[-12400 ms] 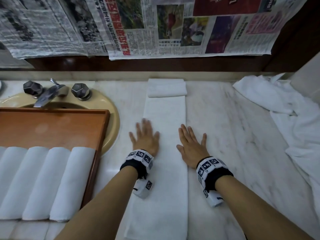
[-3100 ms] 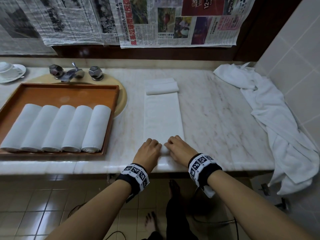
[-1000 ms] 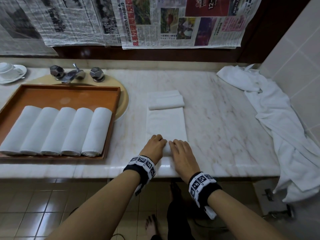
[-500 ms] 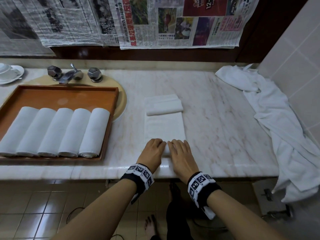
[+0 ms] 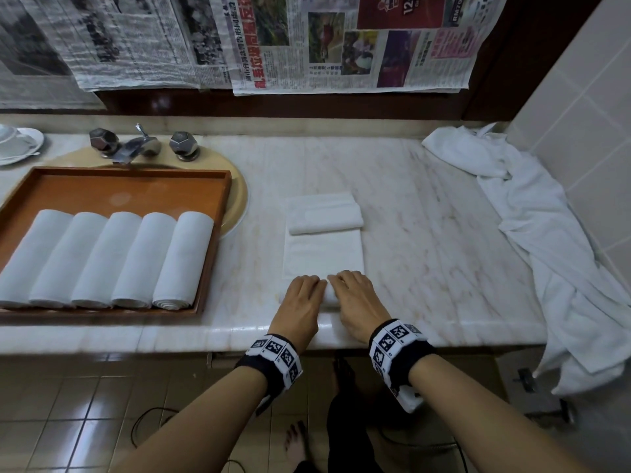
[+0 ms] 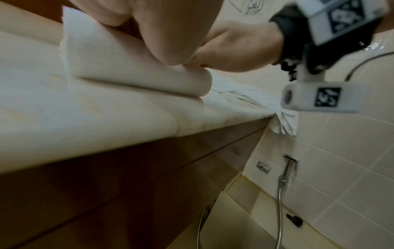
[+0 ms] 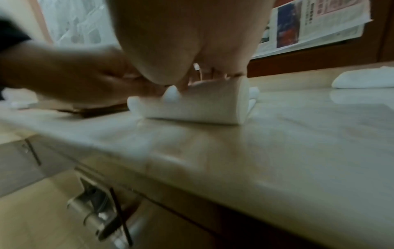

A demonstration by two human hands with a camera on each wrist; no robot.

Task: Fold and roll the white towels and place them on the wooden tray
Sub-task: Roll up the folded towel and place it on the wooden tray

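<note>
Right now both hands sit side by side on the rolled part of a white towel (image 5: 322, 257) close to the front edge of the marble counter (image 5: 426, 233). The left hand (image 5: 302, 302) covers the left half of the roll and the right hand (image 5: 356, 298) the right half, fingers bent over its top and pointing toward the back wall, thumbs tucked against the near side. In the right wrist view the roll (image 7: 198, 104) lies flat on the counter with its spiral end facing right, fingertips (image 7: 215, 75) pressing on its upper surface. From under the hands the unrolled strip of the towel runs straight back, ending in a folded-over pad (image 5: 324, 215) near the middle of the counter.

At the left end of the counter the wooden tray (image 5: 119, 189) rests over the sink (image 5: 239, 196), in front of the faucet (image 5: 136, 146). Five rolled towels (image 5: 102, 257) lie in it side by side, touching, along its front edge; its back half is bare wood. A heap of loose white towels (image 5: 532, 216) sprawls over the right end of the counter and hangs past the front edge beside the tiled wall. Newspaper sheets (image 5: 341, 42) hang on the back wall above.
</note>
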